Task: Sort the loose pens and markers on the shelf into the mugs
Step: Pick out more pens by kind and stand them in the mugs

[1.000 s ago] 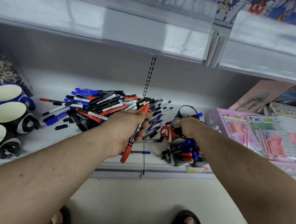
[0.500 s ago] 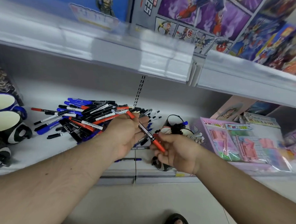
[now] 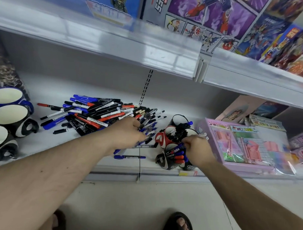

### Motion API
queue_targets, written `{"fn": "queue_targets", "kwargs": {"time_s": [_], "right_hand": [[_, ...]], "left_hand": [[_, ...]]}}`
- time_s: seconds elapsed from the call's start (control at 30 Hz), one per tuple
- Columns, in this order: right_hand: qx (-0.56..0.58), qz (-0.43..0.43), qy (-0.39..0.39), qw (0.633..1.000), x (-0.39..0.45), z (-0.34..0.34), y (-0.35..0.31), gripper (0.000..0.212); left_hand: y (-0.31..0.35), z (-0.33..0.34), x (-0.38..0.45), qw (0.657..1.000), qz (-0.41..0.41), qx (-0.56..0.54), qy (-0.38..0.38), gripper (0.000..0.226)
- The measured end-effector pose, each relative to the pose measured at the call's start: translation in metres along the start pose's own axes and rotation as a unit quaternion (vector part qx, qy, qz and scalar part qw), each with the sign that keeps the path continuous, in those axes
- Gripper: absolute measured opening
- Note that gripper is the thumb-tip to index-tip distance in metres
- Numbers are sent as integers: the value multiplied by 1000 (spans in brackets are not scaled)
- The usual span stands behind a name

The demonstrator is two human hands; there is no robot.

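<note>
A single wide-angle head view looks forward and steeply down from above a white shelf (image 3: 43, 140), close enough that both forearms fill the lower frame. The upper shelf's edge (image 3: 115, 41) crosses the top, bowed by the lens. The floor (image 3: 135, 209) and a sandalled foot (image 3: 179, 224) show at the bottom edge

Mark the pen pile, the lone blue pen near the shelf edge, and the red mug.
pen pile (image 3: 95, 115), head view, middle of heap
blue pen (image 3: 129, 157), head view, mid-barrel
red mug (image 3: 161, 139), head view, handle side
</note>
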State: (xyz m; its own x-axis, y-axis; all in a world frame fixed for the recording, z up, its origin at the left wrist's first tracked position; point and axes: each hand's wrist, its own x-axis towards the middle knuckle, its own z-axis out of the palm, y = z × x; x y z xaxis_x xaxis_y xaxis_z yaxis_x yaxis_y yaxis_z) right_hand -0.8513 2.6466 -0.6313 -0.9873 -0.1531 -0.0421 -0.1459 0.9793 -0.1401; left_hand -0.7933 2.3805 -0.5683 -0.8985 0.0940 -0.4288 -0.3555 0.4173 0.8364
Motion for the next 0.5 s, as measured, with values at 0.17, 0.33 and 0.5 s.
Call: {"fn": "queue_targets", "kwargs": {"time_s": [0.17, 0.33, 0.5], "right_hand": [[-60, 25, -64, 996, 9, 38, -1, 42], [-130, 16, -132, 983, 13, 44, -8, 48], [-120, -24, -77, 989, 29, 36, -36, 27]], "left_hand": [[-5, -7, -1, 1000, -6, 25, -2, 56], [-9, -19, -6, 996, -27, 76, -35, 53], [-12, -59, -13, 992, -29, 122, 6, 53]]}}
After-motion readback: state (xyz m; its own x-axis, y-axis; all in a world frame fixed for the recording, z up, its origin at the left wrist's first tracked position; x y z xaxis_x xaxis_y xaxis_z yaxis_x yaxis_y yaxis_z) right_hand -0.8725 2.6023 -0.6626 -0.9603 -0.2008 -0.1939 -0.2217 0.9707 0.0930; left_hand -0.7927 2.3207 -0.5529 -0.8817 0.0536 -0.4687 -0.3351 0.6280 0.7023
